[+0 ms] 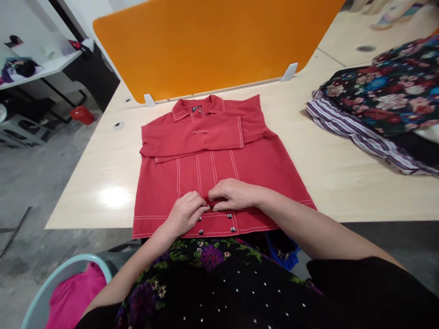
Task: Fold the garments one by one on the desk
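red jacket [219, 169] flat on table [103, 183] — left hand [185, 214] | right hand [235, 194] pinch hem

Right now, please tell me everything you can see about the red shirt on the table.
The red shirt lies flat on the pale wooden table, collar toward the orange divider. It looks like plain woven cloth with white stitching in vertical lines and along the hem. One sleeve is folded across the chest. Silver snap buttons sit near the hem, which hangs slightly over the table edge. The left hand and right hand pinch the front opening above the snaps.
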`<state>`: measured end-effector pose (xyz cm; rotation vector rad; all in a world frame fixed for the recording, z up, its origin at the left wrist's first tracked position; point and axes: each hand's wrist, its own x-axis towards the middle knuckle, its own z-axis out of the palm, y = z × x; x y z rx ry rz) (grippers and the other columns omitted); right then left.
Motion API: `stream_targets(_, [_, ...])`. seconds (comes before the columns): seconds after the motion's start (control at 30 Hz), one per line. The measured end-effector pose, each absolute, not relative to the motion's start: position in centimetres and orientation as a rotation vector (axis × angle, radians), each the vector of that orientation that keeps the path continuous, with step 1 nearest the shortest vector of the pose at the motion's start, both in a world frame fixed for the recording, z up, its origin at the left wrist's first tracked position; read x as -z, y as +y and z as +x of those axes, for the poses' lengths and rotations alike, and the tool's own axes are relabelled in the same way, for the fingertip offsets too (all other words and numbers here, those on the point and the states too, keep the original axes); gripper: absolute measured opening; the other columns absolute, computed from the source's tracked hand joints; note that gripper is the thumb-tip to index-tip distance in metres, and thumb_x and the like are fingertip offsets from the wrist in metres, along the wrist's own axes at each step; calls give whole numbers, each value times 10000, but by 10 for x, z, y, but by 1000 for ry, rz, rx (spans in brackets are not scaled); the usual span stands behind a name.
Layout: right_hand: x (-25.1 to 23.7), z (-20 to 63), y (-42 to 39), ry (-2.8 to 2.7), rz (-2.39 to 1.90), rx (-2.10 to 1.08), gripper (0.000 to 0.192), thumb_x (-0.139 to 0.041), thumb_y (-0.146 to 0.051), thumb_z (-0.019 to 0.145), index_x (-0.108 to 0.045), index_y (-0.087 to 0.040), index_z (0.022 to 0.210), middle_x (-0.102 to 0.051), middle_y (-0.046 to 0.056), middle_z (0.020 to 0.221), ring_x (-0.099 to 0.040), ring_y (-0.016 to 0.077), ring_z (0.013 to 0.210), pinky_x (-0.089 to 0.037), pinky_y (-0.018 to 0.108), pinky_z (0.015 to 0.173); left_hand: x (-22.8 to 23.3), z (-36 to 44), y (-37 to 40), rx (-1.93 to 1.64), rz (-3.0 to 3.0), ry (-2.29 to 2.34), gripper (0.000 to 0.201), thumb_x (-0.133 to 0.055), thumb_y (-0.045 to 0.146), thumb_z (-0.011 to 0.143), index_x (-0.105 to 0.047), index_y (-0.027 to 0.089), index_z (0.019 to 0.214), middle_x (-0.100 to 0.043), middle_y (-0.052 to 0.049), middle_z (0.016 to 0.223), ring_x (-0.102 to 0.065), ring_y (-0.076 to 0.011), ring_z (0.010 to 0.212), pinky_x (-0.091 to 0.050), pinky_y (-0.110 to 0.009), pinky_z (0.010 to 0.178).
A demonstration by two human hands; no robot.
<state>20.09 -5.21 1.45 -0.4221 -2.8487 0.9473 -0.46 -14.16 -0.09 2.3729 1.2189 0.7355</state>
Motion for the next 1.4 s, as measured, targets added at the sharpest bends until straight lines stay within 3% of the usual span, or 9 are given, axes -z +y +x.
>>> stream_targets(0.13, [-14,202,-52,-2828,-397,-966,105,-564,-266,853,-627,-188,821,-583,-14,686,-466,118,629,-285,235,607,1,-6,-142,-712,2355,1202,123,-492,269,943,-575,190,899,-584,-34,844,-536,-151,793,-440,-276,719])
stream_targets(0.4, [-11,202,-50,-2775,-350,-1090,251,-528,-386,909,-659,-181,848,-616,-1,711,-511,119,657,-310,235,623,1,-5,-142,-668,2392,1220,210,-423,270,969,-613,190,930,-608,-44,864,-542,-153,803,-450,-286,744])
stream_targets(0.6, [-9,202,-46,-2775,-318,-1140,273,-444,-316,949,-667,-171,886,-659,24,784,-556,131,711,-344,249,666,1,-6,-141,-657,2361,1230,219,-416,285,972,-616,197,969,-611,-50,886,-558,-158,833,-460,-291,756])
stream_targets(0.77, [-9,202,-47,-2758,-335,-1174,199,-482,-257,915,-660,-170,905,-662,25,795,-555,132,716,-357,246,679,0,-6,-141,-658,2342,1235,187,-463,303,956,-618,203,986,-614,-41,888,-568,-155,833,-462,-279,749])
stream_targets(0.93, [-11,201,-50,-2752,-430,-1099,152,-510,-211,864,-637,-163,797,-610,8,701,-502,122,649,-335,233,629,0,-3,-145,-703,2507,1250,189,-473,275,948,-579,182,1074,-620,-55,894,-559,-162,802,-458,-286,714])
stream_targets(1.1, [-14,201,-48,-2725,-416,-1172,156,-518,-238,857,-635,-162,786,-594,-3,677,-495,115,623,-336,228,613,1,-2,-147,-608,2823,1218,265,-378,181,960,-641,186,989,-600,-58,829,-514,-154,728,-423,-284,655])
stream_targets(1.4, [-16,203,-47,-2712,-410,-1202,177,-488,-234,888,-634,-162,818,-615,9,721,-520,121,658,-357,236,643,0,0,-147,-600,2756,1248,215,-414,225,959,-610,169,889,-603,-60,830,-519,-161,749,-445,-288,682])
